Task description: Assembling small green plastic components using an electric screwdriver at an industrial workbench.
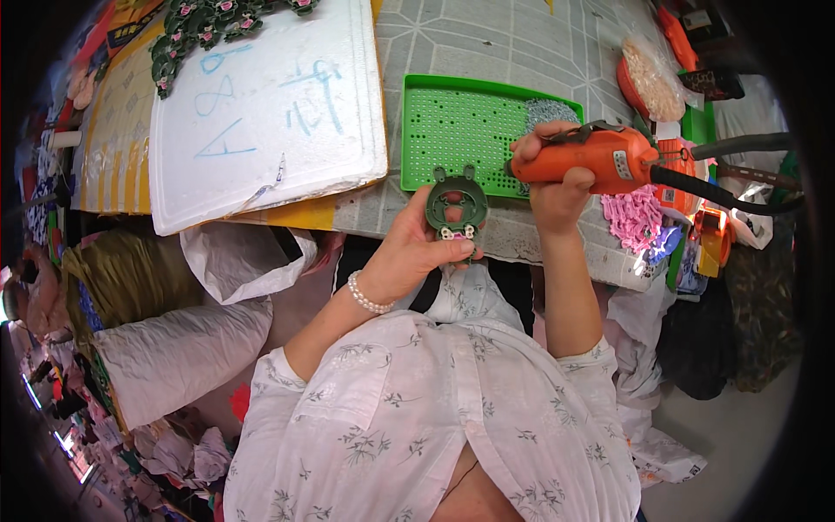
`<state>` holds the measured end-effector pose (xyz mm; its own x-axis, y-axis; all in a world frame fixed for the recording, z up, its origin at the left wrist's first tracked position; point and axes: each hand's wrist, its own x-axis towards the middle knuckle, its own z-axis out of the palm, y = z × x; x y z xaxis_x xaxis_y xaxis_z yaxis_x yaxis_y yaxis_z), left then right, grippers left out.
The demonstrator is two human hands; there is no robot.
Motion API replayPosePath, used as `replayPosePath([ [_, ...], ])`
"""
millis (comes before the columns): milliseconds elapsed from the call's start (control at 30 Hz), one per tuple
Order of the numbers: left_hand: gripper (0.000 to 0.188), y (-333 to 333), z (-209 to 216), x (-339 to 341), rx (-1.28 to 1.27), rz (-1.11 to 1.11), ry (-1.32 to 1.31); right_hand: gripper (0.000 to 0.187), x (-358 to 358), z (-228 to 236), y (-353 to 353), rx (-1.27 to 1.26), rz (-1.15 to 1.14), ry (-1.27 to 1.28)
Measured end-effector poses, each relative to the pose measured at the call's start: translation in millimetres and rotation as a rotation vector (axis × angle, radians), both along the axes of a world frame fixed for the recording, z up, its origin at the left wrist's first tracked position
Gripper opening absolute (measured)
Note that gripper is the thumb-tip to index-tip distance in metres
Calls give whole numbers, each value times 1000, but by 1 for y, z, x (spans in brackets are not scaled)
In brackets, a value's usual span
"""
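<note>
Dark green ring-shaped plastic piece pinched in left hand fingers, above table edge. Right hand fully gripping orange hot-glue-type tool, nozzle near piece. Green perforated tray just behind; white foam board left.

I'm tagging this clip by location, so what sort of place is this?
Probably a small craft workshop. The right hand grips an orange corded tool, the left hand holds a dark green ornament, and a green perforated tray sits on the cluttered table.
</note>
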<state>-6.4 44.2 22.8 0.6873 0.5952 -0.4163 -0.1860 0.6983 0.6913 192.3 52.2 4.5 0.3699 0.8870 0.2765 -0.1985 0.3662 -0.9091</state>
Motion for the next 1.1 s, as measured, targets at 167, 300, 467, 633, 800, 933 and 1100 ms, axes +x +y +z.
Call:
replayPosePath([
  [167, 55, 0, -1, 0, -4, 15, -9, 86, 0, 9, -4, -55, -28, -33],
  [300, 54, -1, 1, 1, 7, 27, -7, 90, -3, 29, -6, -45, -65, -72],
  [467, 50, -5, 2, 8, -8, 87, -13, 101, -3, 53, -19, 228, 127, 118],
  [633, 49, -5, 6, 15, 2, 109, -5, 91, -25, 99, -38, 280, 305, 138],
  [800, 54, -8, 4, 17, 41, 168, -48, 89, -41, 97, -48, 244, 307, 125],
  [933, 54, -11, -1, 18, 91, 188, -67, 91, -48, 93, -50, 215, 297, 132],
  [1100, 52, -13, 5, 18, 118, 212, -50, 85, -46, 84, -53, 206, 363, 158],
])
